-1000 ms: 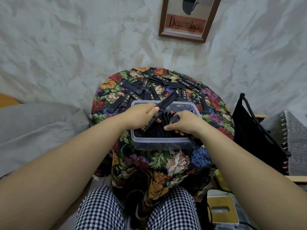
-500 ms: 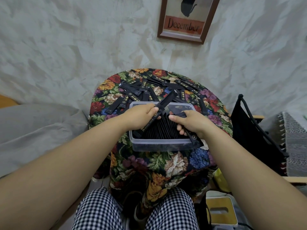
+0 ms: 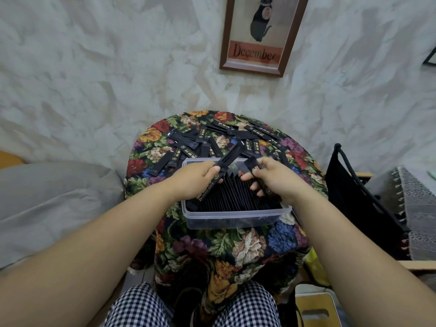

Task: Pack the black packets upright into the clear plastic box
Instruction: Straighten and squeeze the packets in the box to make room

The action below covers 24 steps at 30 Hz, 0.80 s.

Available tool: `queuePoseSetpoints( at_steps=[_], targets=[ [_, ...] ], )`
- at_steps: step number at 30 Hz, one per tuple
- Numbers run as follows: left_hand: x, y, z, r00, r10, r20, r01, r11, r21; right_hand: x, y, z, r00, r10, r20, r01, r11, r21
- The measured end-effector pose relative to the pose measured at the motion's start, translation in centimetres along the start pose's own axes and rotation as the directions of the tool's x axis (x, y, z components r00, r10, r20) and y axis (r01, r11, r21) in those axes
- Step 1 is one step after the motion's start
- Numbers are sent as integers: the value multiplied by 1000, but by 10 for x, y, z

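A: What is seen of the left hand [image 3: 198, 175] in the head view?

B: Its fingers [image 3: 215, 170] are curled and clamped on a long black packet [image 3: 230, 156], which is held slanted, its top end pointing to the upper right over the far rim of the box. It cannot be told whether more than one packet is pinched there.

A: And the right hand [image 3: 276, 178]?

B: A second black packet [image 3: 253, 164] is pinched at centre frame, with the thumb on its left side. The other fingers [image 3: 256, 185] are bent downward and slightly spread, their tips just over the packed row.

A: Where are the task's things found?

B: A clear plastic box [image 3: 236, 214] is set at centre frame on a round table covered by a floral tablecloth [image 3: 247, 244]. A row of black packets [image 3: 236, 197] is stood upright inside it, packed tightly side by side. Loose black packets [image 3: 212, 142] are scattered flat on the cloth just above the box.

A: Can any writing be read?

B: Gold lettering is printed along the long black packet; what appears to be "BLACK COFFEE" is made out near the left thumb. Gold marks on the other packets are too small to be read. On a brown-framed picture [image 3: 256, 53] at the upper right of centre, "December" is written on an orange band.
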State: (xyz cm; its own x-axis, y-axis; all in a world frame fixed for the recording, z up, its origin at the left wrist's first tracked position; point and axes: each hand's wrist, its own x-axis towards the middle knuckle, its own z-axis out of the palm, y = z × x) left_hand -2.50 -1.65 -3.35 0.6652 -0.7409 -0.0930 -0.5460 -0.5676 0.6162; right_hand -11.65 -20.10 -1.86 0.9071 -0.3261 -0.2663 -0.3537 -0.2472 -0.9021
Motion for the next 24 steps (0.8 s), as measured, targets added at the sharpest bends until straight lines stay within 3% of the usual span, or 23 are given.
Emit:
queuePoseSetpoints(
  at_steps=[3, 5, 9, 13, 16, 24],
  targets=[
    [2, 1, -2, 1000, 14, -8, -14, 999, -35, 14, -2, -5, 986, -168, -12, 152, 918, -365],
    [6, -3, -3, 1000, 15, -15, -16, 999, -50, 24, -8, -6, 977, -208, 37, 201, 865, -460],
    [8, -4, -4, 999, -2, -38, 0, 999, -43, 41, -10, 2, 977, -124, 171, 180, 913, -367],
    [6, -3, -5, 999, 17, -47, -19, 999, -35, 49, -5, 7, 963, -126, 237, 219, 880, -422],
    [6, -3, -3, 998, 30, -54, -32, 999, -27, 52, -3, 6, 962, -134, 237, 235, 850, -473],
    [8, -3, -2, 986, 17, -164, -22, 999, -34, 53, -3, 13, 955, -164, 247, 250, 894, -372]
  ],
)
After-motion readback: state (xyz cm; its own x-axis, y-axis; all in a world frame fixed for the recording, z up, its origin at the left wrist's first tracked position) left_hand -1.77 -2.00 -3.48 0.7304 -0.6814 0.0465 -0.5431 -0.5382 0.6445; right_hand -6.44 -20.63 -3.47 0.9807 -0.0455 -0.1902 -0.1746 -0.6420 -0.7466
